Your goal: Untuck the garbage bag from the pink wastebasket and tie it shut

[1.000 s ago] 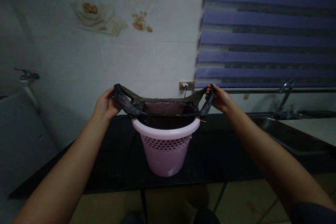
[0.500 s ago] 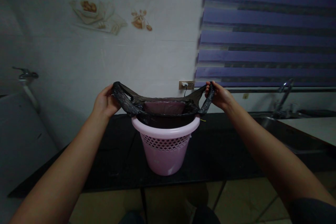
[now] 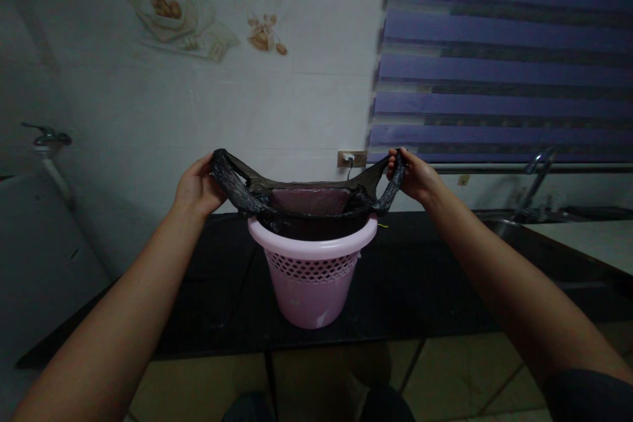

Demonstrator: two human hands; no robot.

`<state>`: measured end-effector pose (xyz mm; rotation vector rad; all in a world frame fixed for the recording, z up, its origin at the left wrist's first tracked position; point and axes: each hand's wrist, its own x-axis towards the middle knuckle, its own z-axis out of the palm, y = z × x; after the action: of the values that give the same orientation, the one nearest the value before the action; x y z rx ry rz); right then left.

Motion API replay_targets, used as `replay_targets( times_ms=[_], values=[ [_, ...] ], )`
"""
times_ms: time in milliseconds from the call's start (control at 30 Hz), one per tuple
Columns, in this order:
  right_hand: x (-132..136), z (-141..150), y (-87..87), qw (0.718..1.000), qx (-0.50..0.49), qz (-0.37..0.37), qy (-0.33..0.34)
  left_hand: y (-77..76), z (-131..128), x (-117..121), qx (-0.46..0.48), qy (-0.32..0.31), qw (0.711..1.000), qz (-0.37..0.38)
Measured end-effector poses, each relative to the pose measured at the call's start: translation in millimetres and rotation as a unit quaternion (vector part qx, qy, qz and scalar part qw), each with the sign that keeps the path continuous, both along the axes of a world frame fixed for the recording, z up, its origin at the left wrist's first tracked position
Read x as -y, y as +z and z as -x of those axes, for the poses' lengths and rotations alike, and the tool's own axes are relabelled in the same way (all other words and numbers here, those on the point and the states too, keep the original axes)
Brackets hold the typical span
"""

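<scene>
A pink plastic bin (image 3: 312,303) with a lattice band below its rim stands upright on the black counter. Inside its mouth hangs a thin black plastic bag (image 3: 230,184), stretched wide between my hands above the rim. My left hand (image 3: 198,186) pinches one handle loop of the bag, left of the bin. On the other side my right hand (image 3: 414,175) grips the opposite loop, fingers curled through it. The bag's lower part is hidden inside the bin.
The black countertop (image 3: 420,283) runs across, with a sink (image 3: 554,254) and faucet (image 3: 537,178) at the right. A wall tap (image 3: 49,137) is at the left. Behind are a socket with a plug (image 3: 351,159) and a striped blind (image 3: 494,72).
Almost nothing differs. Both hands still hold the bag's loops, raised very slightly, while the bin stays in place.
</scene>
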<state>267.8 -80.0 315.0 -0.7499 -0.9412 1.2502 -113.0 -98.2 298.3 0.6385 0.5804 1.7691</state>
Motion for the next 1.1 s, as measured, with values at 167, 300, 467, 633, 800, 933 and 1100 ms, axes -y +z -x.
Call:
replay_targets(
  times_ms=[167,300,467,633,800,933,1100],
  values=[
    [2,0,2.7,1.000,0.005,-0.007,-0.004,1.7,0,-1,-0.008,-0.004,1.000,0.001],
    [2,1,4.2,1.000,0.010,-0.008,-0.013,4.0,0,-1,-0.012,-0.001,1.000,0.000],
    [2,1,5.9,1.000,0.016,-0.016,-0.012,5.2,1,-2,-0.015,0.002,1.000,-0.012],
    [3,1,7.5,0.999,0.030,-0.020,-0.012,6.1,2,-2,-0.022,-0.002,1.000,-0.020],
    [2,-2,7.8,0.998,0.048,-0.027,-0.012,8.3,2,0,-0.013,0.002,1.000,-0.020],
    [1,-3,8.6,0.996,0.073,-0.041,-0.022,9.0,3,-1,-0.010,-0.003,1.000,-0.025],
    [4,-2,11.0,0.997,0.057,-0.037,-0.024,8.8,6,-3,-0.023,-0.014,0.999,-0.028]
  ],
)
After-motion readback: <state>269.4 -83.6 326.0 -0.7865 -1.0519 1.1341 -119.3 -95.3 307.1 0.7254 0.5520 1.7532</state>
